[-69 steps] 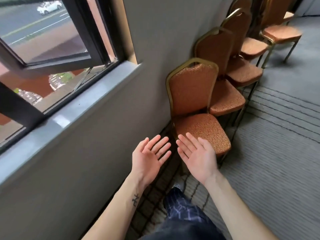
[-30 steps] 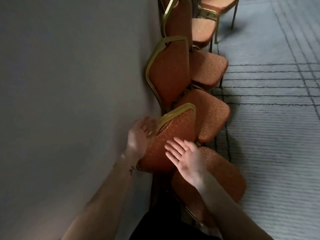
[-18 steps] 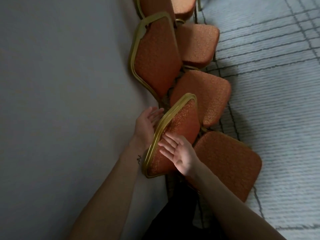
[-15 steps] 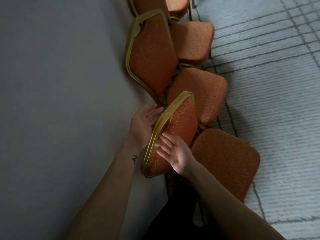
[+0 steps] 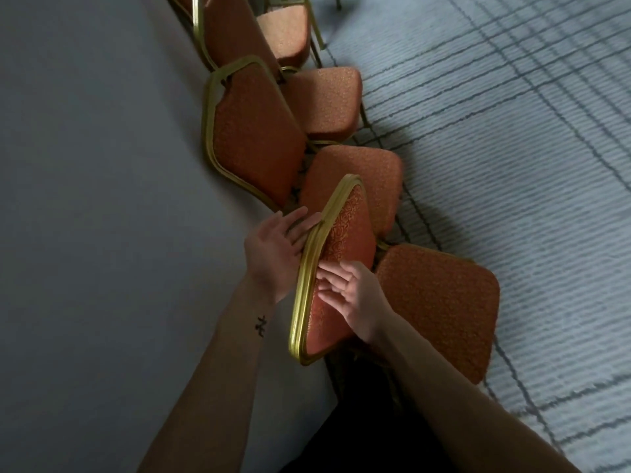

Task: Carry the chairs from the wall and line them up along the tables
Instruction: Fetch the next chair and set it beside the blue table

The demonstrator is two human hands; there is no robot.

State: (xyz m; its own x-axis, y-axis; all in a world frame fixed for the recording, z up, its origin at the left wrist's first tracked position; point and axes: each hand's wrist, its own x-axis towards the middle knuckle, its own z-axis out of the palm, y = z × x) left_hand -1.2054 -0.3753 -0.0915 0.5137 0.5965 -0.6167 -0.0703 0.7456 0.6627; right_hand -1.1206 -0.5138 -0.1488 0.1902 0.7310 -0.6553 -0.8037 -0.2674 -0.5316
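**Both hands flat against the back of the nearest chair by the wall**

The nearest chair (image 5: pixel 409 295) stands at the foot of the grey wall (image 5: pixel 85 199), first in a row of like chairs (image 5: pixel 252 138) that runs away along it. It has rust-orange patterned fabric and a ribbed gold metal frame. Its backrest (image 5: pixel 345 240) is seen almost edge-on, and its padded seat (image 5: pixel 440 308) juts out over the grey lined carpet (image 5: pixel 512 165).

The left hand (image 5: pixel 276 250) lies behind the backrest, its fingers (image 5: pixel 300 220) straight and touching the gold rim. The right hand (image 5: pixel 351 295) lies on the fabric front, its fingers (image 5: pixel 327 271) spread and uncurled. Neither hand grips.

The chair's legs are hidden under the seat and in shadow. The far end of the row is cut off at the top edge. The rear face of the backrest cannot be seen.
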